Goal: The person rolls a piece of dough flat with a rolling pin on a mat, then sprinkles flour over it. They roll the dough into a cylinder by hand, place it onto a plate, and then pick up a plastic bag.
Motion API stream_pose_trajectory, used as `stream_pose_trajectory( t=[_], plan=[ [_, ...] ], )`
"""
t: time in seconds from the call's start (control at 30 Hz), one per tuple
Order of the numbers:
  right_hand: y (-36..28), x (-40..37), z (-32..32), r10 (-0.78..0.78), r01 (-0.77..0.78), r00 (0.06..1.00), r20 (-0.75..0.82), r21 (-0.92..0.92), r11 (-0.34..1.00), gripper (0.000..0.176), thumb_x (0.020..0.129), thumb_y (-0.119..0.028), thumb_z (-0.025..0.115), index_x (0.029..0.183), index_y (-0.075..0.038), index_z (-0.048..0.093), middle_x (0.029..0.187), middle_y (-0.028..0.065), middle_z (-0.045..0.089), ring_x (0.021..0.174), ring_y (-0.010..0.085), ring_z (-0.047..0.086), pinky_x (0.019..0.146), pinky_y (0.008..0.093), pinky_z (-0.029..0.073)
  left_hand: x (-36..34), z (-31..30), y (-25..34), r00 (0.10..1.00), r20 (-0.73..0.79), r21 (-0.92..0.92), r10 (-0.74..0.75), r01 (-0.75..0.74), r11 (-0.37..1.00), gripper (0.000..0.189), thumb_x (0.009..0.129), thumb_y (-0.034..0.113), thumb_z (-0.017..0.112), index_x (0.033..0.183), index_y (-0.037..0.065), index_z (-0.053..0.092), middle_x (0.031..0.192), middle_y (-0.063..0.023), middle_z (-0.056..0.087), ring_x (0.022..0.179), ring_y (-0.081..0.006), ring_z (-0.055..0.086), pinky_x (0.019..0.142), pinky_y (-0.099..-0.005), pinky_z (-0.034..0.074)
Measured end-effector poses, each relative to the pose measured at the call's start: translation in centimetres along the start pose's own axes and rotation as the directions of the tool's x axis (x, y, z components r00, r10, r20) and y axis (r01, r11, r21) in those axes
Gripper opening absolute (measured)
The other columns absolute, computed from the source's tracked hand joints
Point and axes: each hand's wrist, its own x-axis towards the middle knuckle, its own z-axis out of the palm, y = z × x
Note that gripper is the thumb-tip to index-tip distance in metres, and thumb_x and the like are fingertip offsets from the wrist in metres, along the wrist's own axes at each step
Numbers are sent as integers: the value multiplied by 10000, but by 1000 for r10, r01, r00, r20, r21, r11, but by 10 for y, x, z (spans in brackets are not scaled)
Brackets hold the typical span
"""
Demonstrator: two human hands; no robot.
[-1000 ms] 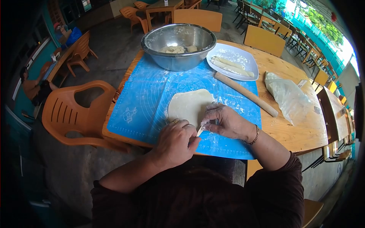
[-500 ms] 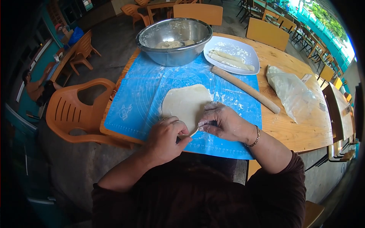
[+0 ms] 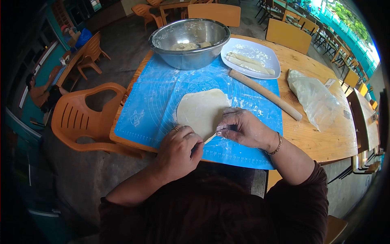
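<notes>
A flat, rolled-out sheet of dough (image 3: pixel 202 107) lies on a blue silicone mat (image 3: pixel 142 97) marked with circles and rulers. My left hand (image 3: pixel 182 148) is at the sheet's near left edge, its fingers curled over the rim. At the near right edge, my right hand (image 3: pixel 243 128) pinches the dough's rim between thumb and fingers; flour coats its fingertips. Between the two hands the near edge looks lifted and slightly folded. A wooden rolling pin (image 3: pixel 266 95) rests diagonally to the right, partly on the mat.
A steel bowl (image 3: pixel 189 57) holding dough stands at the mat's far edge. Beside it, a white plate (image 3: pixel 268 57) carries rolled dough pieces. A clear plastic bag (image 3: pixel 313 97) lies on the wooden table (image 3: pixel 341 140). An orange chair (image 3: pixel 69 118) stands left; a person (image 3: pixel 40 89) sits farther off.
My left hand's thumb has drawn in against its fingers at the dough's near edge. My right hand keeps its pinch. The whole view has shifted slightly.
</notes>
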Motion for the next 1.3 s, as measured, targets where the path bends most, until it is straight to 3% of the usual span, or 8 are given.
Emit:
stream_pose_trajectory(
  t=[0.3,0.47,0.57,0.7,0.9,1.1,1.17,1.3],
  plan=[
    [1,0,-1,-9,9,1000,13,-5,1000,125,789,-24,749,906,-35,705,887,148,672,861,346,659,799,399,534,0,-2,-3,1000,7,-20,24,-24,1000,165,811,137,785,852,16,680,837,-117,646,816,-319,632,766,-419,502],
    [2,-1,0,0,0,1000,-4,39,999,122,788,-21,750,901,-33,705,874,146,669,847,345,659,791,401,532,3,-6,-4,997,51,-141,-51,58,988,159,796,118,798,847,22,682,871,-109,647,855,-308,630,772,-410,499],
    [0,-1,-2,-15,15,1000,-4,15,1000,125,787,-23,751,902,-32,704,876,149,668,850,351,657,795,404,531,4,-5,2,999,-26,1,31,-31,1000,146,794,96,794,838,22,676,847,-110,647,828,-304,633,748,-405,498],
    [-1,-1,-1,-25,25,1000,-4,-12,1000,130,784,-23,751,906,-33,705,880,155,666,854,360,653,804,409,529,3,-4,-6,1000,2,-60,14,-14,998,146,804,97,788,839,18,671,836,-109,647,819,-299,635,736,-400,497],
    [-1,1,0,-36,35,999,-27,-25,999,122,780,-38,754,888,-32,698,879,156,663,866,367,651,811,416,525,13,-8,-8,997,47,-123,-58,63,990,104,834,70,754,850,8,671,817,-106,650,777,-286,650,721,-391,504],
    [-5,-2,2,-30,31,1000,8,-143,989,150,754,-83,787,872,-50,702,834,134,635,837,349,640,813,411,523,19,-9,-9,957,205,-260,-206,256,931,93,882,53,712,914,-29,681,862,-133,710,757,-202,703,686,-312,546],
    [-2,-4,6,-113,102,992,-59,-162,982,156,740,-85,796,867,-64,709,811,122,621,837,334,634,812,403,521,23,-10,-11,932,257,-297,-257,329,896,121,890,60,714,968,-31,697,876,-133,722,772,-173,705,703,-294,549],
    [0,-4,6,-87,78,994,-72,-127,989,151,738,-77,793,865,-69,714,821,118,628,857,325,637,807,402,520,29,-16,-16,907,339,-346,-252,369,863,133,890,64,716,991,-22,706,865,-120,712,757,-163,678,687,-294,535]
  ],
)
